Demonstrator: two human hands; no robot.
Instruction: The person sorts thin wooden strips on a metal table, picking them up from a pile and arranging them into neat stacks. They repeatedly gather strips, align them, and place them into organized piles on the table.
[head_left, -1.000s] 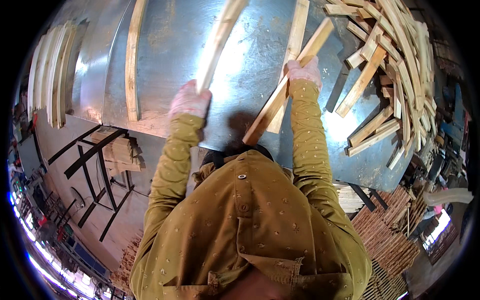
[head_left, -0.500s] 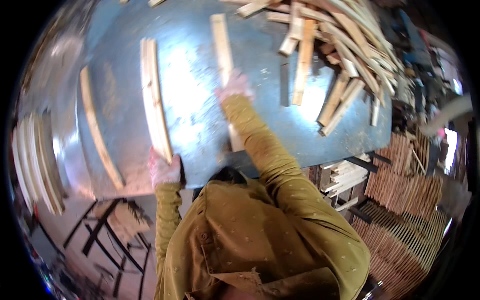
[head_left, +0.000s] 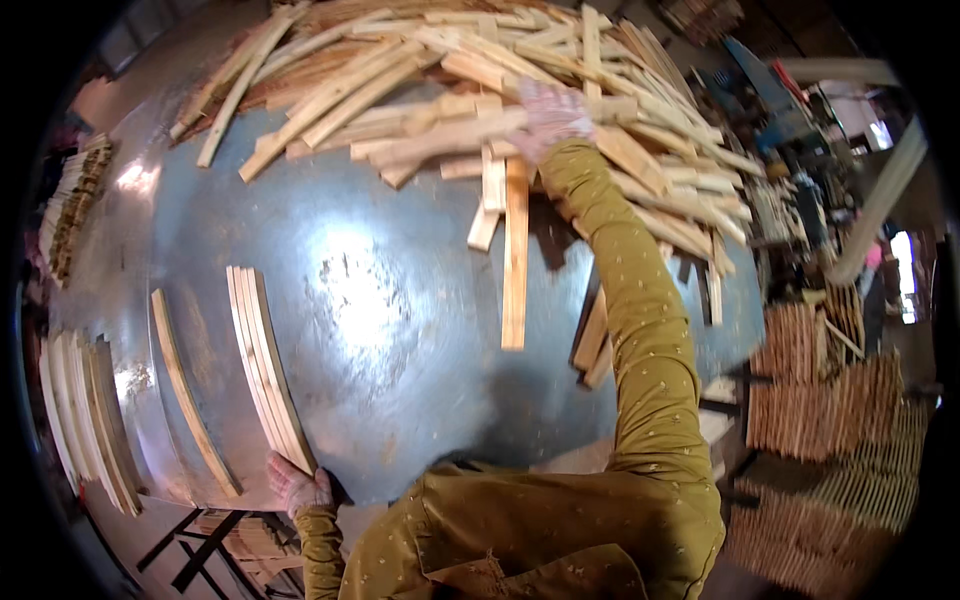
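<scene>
My left hand (head_left: 300, 485), in a pale pinkish glove, closes around the near end of a small row of pale wooden strips (head_left: 262, 365) lying side by side on the table's left part. Far across the table, my right hand (head_left: 553, 118), gloved as well, grips a wooden strip (head_left: 450, 138) on top of the heap. That strip is smeared by motion and points leftward from the hand. Under and around it spreads a loose pile of wooden strips (head_left: 350, 95), lying at many angles. One separate strip (head_left: 188, 390) rests left of the row.
The blue-grey metal table (head_left: 400, 400) shines with glare. Beyond its left edge stands a bundle of strips (head_left: 85, 420). Stacked wooden pieces (head_left: 820, 400) fill the right side. A longer strip (head_left: 515, 255) juts from the pile toward me.
My right hand has moved from a strip mid-table to the far pile. That strip is gone from its place. My left hand stays at the row's near end; the view has shifted toward the pile.
</scene>
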